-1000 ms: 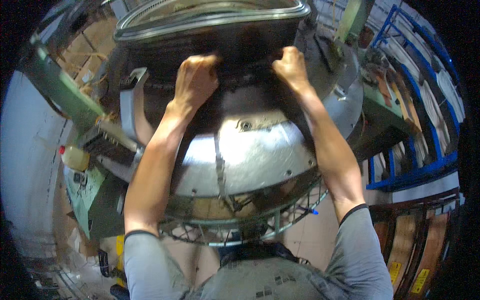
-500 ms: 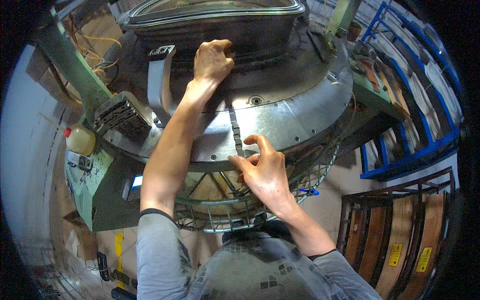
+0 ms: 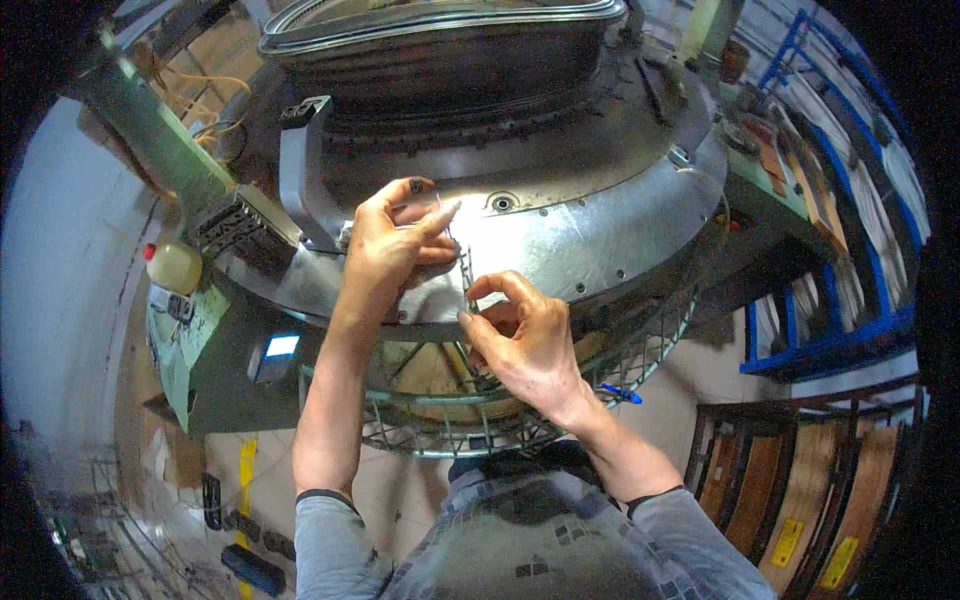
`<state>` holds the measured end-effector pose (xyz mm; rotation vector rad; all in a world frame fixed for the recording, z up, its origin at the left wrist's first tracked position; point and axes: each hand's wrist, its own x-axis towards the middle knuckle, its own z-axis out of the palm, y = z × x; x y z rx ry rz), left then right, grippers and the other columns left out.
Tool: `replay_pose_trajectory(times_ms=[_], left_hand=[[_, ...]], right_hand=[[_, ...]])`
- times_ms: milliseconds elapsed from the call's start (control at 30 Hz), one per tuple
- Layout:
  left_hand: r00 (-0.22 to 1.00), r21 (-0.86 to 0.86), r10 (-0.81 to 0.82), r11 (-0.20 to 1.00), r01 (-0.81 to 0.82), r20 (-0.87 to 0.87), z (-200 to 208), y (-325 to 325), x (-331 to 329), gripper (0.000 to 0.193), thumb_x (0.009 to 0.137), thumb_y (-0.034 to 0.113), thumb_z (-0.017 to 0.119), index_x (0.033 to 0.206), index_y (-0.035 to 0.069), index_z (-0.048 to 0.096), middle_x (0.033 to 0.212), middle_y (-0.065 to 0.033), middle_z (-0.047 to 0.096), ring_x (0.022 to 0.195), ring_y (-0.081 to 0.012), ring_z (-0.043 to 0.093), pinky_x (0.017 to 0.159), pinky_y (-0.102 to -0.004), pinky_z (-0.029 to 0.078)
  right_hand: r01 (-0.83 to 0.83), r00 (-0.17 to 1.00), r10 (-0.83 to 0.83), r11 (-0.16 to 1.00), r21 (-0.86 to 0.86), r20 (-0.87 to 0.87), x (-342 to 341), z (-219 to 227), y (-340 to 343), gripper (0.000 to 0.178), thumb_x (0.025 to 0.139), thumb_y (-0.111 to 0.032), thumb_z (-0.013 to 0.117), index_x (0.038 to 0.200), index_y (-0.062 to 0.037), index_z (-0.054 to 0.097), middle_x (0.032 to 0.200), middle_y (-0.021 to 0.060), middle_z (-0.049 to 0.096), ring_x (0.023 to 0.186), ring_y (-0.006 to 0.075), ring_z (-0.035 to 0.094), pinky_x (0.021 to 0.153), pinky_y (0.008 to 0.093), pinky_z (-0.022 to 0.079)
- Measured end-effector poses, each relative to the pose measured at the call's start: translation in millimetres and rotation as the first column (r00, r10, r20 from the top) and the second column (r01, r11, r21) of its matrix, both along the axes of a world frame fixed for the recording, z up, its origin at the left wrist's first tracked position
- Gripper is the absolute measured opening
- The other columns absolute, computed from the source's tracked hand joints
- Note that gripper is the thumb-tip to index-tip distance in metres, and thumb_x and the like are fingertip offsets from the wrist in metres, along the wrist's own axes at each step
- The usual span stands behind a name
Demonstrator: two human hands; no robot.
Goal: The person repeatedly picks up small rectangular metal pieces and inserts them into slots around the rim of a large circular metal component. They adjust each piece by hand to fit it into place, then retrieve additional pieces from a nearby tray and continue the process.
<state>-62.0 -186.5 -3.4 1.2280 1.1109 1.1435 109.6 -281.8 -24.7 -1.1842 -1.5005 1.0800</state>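
Observation:
A row of small dark metal pieces point(image 3: 466, 268) runs in a narrow radial slot across the curved steel ring point(image 3: 590, 245) of a round machine. My left hand point(image 3: 385, 245) is just left of this slot, its thumb and fingers bent toward it. A small dark bit shows at the left index fingertip; its kind cannot be made out. My right hand point(image 3: 530, 345) is at the near end of the slot, with thumb and index curled closely around the row's end. Whatever lies between those fingertips is too small to tell.
A grey upright handle point(image 3: 308, 180) stands on the ring at left. Beyond is a dark drum with a shiny rim point(image 3: 440, 42). A wire guard point(image 3: 470, 425) curves below. A yellowish bottle point(image 3: 175, 268) stands at left; blue racks point(image 3: 850, 345) and wooden boards point(image 3: 805, 490) are at right.
My left hand has come back from beside the drum to the slot, and its fist has loosened. The right index finger has moved closer to the thumb at the slot's near end.

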Motion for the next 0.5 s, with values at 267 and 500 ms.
replay_pose_trajectory(times_ms=[267,500], left_hand=[[0.840,0.027,-0.081,0.997,0.079,0.537,8,27,51,0.042,0.092,0.016,0.073,0.124,-0.001,0.053,0.117,-0.0214,0.064,0.099,-0.0352,0.071,0.077,-0.0396,0.065],[0.829,-0.067,0.061,0.997,-0.028,0.556,8,49,93,0.039,0.091,-0.002,0.067,0.127,-0.001,0.054,0.125,-0.0212,0.064,0.110,-0.0371,0.067,0.085,-0.0417,0.065]], right_hand=[[-0.309,0.933,0.301,0.951,-0.011,-0.197,98,26,55,0.027,0.091,-0.005,0.070,0.114,0.0000,0.056,0.073,0.0082,0.069,0.061,0.0122,0.067,0.053,0.0245,0.052],[-0.579,0.790,0.530,0.810,-0.093,-0.306,166,32,122,0.034,0.091,-0.005,0.070,0.120,-0.0005,0.053,0.075,0.0105,0.070,0.056,0.0140,0.066,0.049,0.0256,0.053]])
